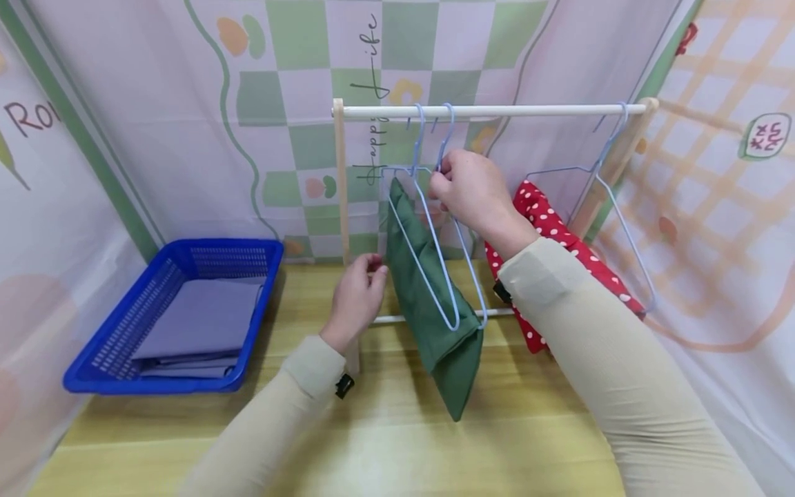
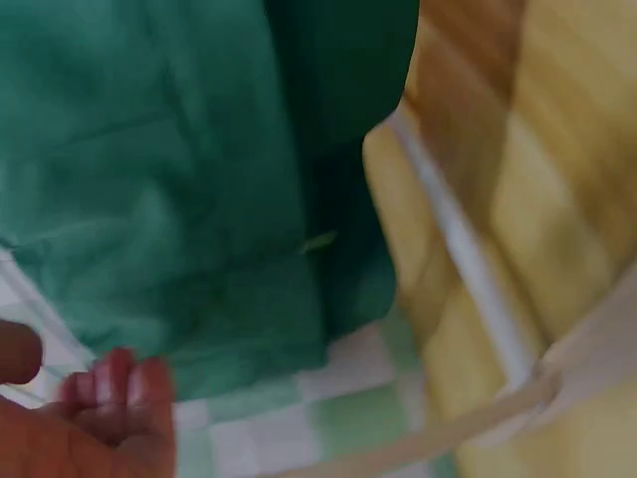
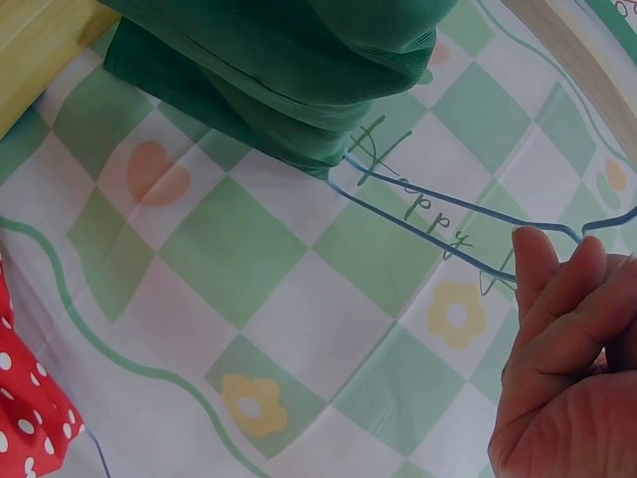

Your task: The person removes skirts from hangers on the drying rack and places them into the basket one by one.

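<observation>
My right hand (image 1: 472,190) pinches a light blue wire hanger (image 1: 470,273) just below its hook, which sits on the rack's white rod (image 1: 546,110). Beside it on the left hangs another blue hanger (image 1: 442,266). A folded dark green cloth (image 1: 406,269) hangs among the wires of these two, its lower corner drooping over the table. Close to the cloth's left edge is my left hand (image 1: 357,297), fingers loosely bent and holding nothing. The left wrist view shows those fingertips (image 2: 149,383) right at the green fabric's border.
A red polka-dot cloth (image 1: 586,259) hangs on a third hanger (image 1: 627,228) at the rod's right end. The rack's wooden post (image 1: 344,193) stands behind my left hand. Left on the wooden table (image 1: 397,455) is a blue basket (image 1: 261,304) with folded grey-purple cloth (image 1: 199,317).
</observation>
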`<state>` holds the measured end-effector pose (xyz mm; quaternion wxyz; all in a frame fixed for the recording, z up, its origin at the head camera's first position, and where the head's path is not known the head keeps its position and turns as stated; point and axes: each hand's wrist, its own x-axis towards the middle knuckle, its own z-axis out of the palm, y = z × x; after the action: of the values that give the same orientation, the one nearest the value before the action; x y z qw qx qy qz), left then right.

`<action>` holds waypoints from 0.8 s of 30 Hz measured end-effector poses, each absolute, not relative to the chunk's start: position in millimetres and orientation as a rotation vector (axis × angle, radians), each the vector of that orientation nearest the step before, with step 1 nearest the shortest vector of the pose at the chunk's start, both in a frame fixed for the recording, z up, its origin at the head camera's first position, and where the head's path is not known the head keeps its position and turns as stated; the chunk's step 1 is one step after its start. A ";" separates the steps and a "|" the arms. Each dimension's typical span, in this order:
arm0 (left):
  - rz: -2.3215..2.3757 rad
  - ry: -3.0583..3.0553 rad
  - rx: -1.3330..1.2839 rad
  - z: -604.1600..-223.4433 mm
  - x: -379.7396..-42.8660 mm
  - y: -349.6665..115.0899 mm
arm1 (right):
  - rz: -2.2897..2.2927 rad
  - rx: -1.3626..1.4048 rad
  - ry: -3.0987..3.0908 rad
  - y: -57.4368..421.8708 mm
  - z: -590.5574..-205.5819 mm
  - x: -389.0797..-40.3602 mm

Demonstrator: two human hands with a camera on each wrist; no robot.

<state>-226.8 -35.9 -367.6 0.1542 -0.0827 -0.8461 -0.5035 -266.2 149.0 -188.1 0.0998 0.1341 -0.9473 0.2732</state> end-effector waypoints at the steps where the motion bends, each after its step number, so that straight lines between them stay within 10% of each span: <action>1: -1.490 -2.470 -0.207 -371.9 -227.8 -33.6 | 0.808 0.396 -2.798 148.9 -188.2 -266.1; 24: -3.019 -1.620 0.493 -429.2 -251.9 -2.7 | 0.802 0.382 -2.804 148.2 -187.9 -267.3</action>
<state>-251.9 -2.7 -429.2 -0.1592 0.1407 -0.4620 -0.8611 -267.3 148.2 -187.9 0.1001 0.1294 -0.9485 0.2714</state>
